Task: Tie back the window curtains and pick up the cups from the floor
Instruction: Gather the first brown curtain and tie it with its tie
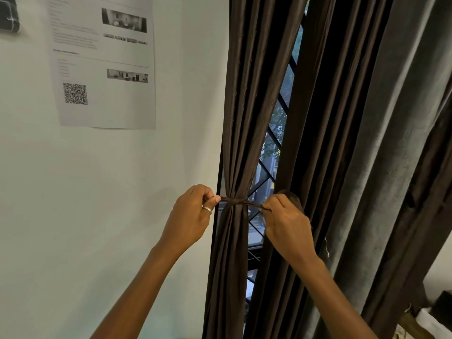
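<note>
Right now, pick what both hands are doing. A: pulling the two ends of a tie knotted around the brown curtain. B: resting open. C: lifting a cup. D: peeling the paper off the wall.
A: the left hand and right hand each pinch an end of the tie cinched around the brown curtain.

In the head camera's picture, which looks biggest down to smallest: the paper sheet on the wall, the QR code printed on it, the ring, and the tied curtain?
Largest to smallest, as they look here:
1. Tied curtain
2. Paper sheet
3. QR code
4. Ring
</note>
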